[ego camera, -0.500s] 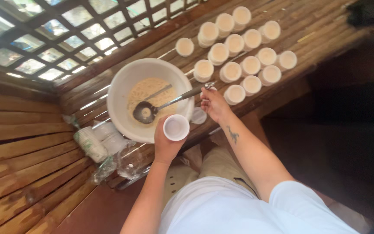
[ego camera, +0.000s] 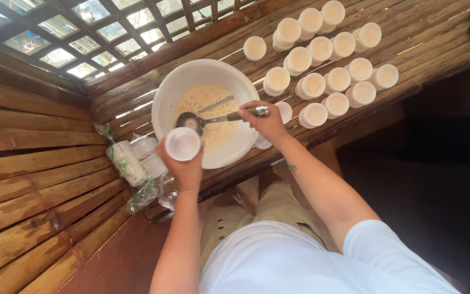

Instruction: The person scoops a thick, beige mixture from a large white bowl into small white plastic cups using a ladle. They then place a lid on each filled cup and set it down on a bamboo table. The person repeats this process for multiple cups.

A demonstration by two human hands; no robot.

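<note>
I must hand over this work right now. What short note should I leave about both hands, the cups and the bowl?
Left hand: holds one empty small white cup upright at the near rim of the bowl.
Right hand: grips the metal ladle; its scoop sits loaded in the bowl, beside the cup.
White bowl on the bamboo bench: pale batter remains inside.
Done: many filled cups stand in rows right of the bowl.
Left: the held cup is not yet filled; a bagged stack of spare cups lies left of the bowl.
</note>
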